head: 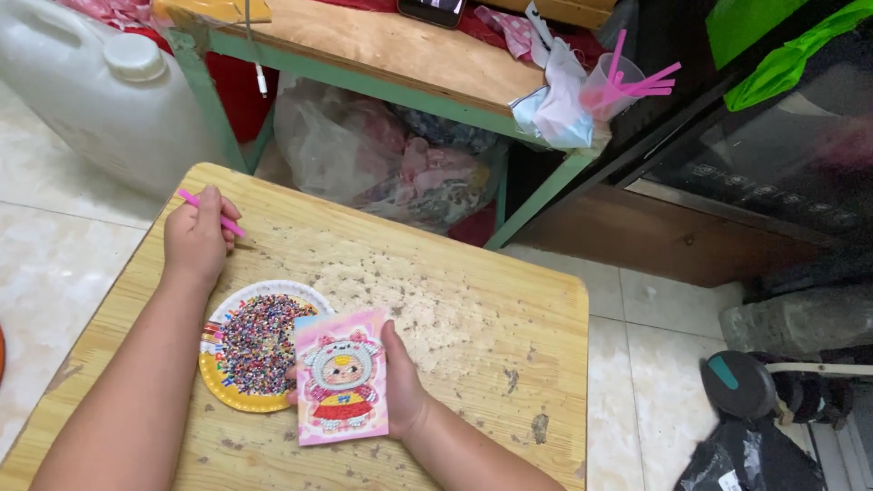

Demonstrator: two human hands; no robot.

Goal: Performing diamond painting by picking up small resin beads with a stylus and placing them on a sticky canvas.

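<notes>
Above the bead plate point(218, 382), right hand point(402, 386) grasps the card point(341, 377).

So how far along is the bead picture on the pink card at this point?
The figure on the pink card looks almost fully covered with beads; any gaps are too small to tell. The right hand holds the card upright, and the left hand grips a pink pen, lifted away from it. The paper plate holds many loose beads.
</notes>
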